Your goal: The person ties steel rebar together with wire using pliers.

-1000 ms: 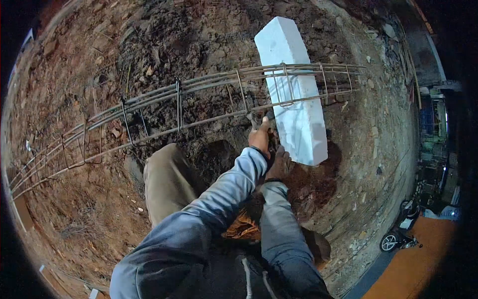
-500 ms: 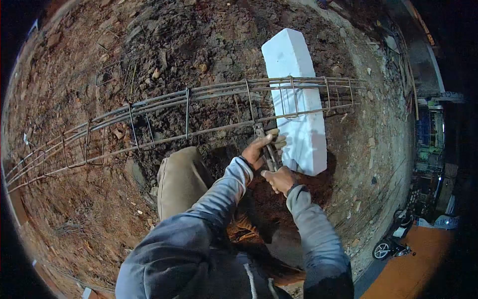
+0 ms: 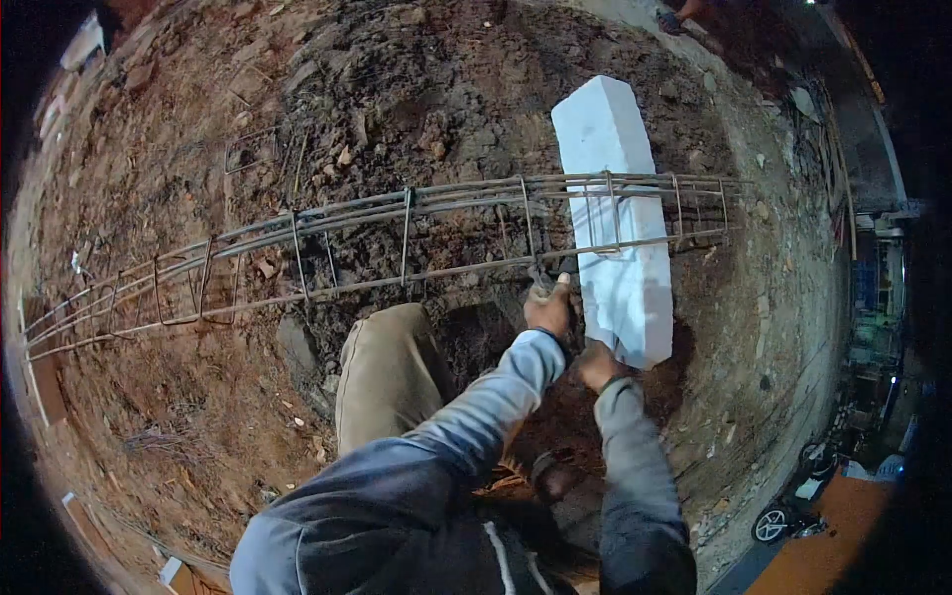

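A long steel rebar cage (image 3: 407,238) with square stirrups stretches across the ground in front of me. My left hand (image 3: 548,305) is closed around the upper part of a dark metal tool, which looks like pincers (image 3: 537,275), just below the cage's near bar. The tool's tip meets that bar by a stirrup. My right hand (image 3: 598,367) is closed lower down, beside the white block's near end; the handles in it are mostly hidden. A long white block (image 3: 620,297) lies under the cage's right part, right of both hands.
My bent knee (image 3: 387,367) is close to the cage's near side. Rough soil and stones (image 3: 198,397) surround it. A loose wire stirrup (image 3: 251,149) lies beyond the cage. At the lower right stands a motorbike (image 3: 778,524); another person's foot (image 3: 670,22) shows at the top.
The view has shifted, so the cage and block appear lower and further right. My left hand has closed more around the tool, and my right hand has turned, now hiding the handles.
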### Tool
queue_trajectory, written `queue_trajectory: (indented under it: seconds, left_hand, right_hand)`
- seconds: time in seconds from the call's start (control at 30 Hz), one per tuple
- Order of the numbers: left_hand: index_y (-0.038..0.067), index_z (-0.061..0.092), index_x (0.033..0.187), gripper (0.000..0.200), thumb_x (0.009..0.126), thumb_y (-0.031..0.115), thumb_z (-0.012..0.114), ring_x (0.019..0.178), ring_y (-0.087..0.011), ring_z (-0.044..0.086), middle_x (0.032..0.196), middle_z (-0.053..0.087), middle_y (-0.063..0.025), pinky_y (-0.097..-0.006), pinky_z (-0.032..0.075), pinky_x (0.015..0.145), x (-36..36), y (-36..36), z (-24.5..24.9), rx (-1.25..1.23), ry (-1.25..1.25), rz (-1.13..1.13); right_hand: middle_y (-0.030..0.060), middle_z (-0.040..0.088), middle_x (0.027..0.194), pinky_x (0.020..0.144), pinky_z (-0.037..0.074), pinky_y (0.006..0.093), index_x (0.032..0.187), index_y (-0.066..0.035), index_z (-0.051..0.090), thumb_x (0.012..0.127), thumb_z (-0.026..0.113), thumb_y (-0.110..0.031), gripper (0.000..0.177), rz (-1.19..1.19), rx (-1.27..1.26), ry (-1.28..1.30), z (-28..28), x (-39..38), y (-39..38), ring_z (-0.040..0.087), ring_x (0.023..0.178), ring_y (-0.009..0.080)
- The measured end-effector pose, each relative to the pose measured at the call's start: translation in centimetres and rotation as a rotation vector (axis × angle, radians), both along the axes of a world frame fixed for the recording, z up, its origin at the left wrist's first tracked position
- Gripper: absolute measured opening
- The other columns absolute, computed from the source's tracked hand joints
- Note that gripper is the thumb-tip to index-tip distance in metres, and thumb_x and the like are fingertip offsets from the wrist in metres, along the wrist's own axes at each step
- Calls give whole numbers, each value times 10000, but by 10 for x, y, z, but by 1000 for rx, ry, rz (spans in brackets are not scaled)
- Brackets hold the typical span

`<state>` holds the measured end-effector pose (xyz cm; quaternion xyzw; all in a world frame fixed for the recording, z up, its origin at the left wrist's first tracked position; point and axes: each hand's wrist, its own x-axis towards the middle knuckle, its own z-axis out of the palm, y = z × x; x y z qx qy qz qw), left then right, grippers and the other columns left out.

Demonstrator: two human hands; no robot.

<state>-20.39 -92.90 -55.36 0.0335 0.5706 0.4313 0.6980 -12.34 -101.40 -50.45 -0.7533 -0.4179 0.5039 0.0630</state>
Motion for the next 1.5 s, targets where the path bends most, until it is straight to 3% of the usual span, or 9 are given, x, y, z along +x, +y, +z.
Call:
queue_trajectory:
  seconds: [0.07, 0.27, 0.5, 0.67, 0.73, 0.8, 1.0, 1.03, 1.5]
  left_hand:
    - [11, 491, 906, 294, 775, 206, 667, 472, -167, 484, 612, 533, -61, -323, 400, 432, -4, 6, 30, -78, -134, 106]
    - [-9, 498, 952, 503, 721, 397, 685, 572, -195, 554, 696, 571, -91, -346, 467, 549, -17, -2, 26, -101, -71, 14]
    - [48, 514, 973, 308, 860, 333, 534, 759, -159, 531, 889, 559, -38, -312, 430, 685, -65, 1, 36, 80, -714, -276]
    - [5, 538, 1006, 395, 842, 365, 544, 734, -177, 521, 931, 574, -94, -322, 412, 657, -39, 6, -4, 138, -287, -375]
    - [-33, 529, 1003, 460, 812, 384, 571, 723, -196, 513, 889, 569, -112, -352, 400, 639, -14, 11, -26, -50, 100, -546]
    - [-58, 542, 893, 494, 773, 418, 597, 634, -222, 493, 714, 560, -101, -373, 382, 597, -9, 13, 17, -176, 115, -132]
    - [-2, 554, 821, 394, 777, 389, 586, 642, -219, 532, 719, 586, -107, -373, 416, 612, -43, -12, -72, 443, 51, -224]
    - [-4, 567, 817, 386, 777, 379, 589, 653, -275, 580, 721, 601, -164, -401, 442, 624, -86, -7, 22, 383, 317, -501]
    - [-27, 574, 744, 443, 789, 413, 563, 707, -386, 576, 702, 576, -241, -487, 448, 634, -127, 3, 32, 696, 1007, -791]
  right_hand:
    - [217, 547, 871, 625, 428, 454, 952, 2, 486, 739, 462, 9, 214, 208, 498, -872, 6, -28, -15, 539, 790, 406]
    - [186, 545, 842, 625, 420, 429, 1033, 3, 462, 745, 454, 25, 289, 186, 568, -955, -19, -33, -29, 527, 739, 359]
    - [95, 609, 726, 424, 402, 328, 904, 10, 581, 822, 573, -212, 237, -342, -12, 668, 31, -27, -2, 529, 510, 183]
    - [147, 566, 1017, 780, 439, 302, 1122, 99, 457, 782, 642, -217, 500, -129, -81, 120, -4, -18, -15, 538, 910, 175]
    - [199, 586, 939, 750, 453, 431, 1082, -51, 478, 676, 688, -179, 474, 151, 488, -688, 16, -65, -15, 556, 887, 372]
    - [228, 563, 973, 776, 442, 445, 1075, -50, 474, 678, 652, -148, 446, 159, 425, -979, 31, -85, -13, 531, 950, 387]
    - [143, 610, 749, 589, 480, 404, 996, 10, 535, 783, 621, -302, 388, -331, -45, 131, -15, -43, -12, 592, 657, 291]
    - [118, 609, 646, 507, 480, 392, 886, 3, 588, 802, 618, -348, 362, -593, -283, 450, 16, -49, -1, 589, 554, 261]
    - [22, 532, 906, 696, 417, 341, 1012, -75, 519, 855, 547, -242, 231, -890, -45, 673, -44, -87, -33, 517, 783, 189]
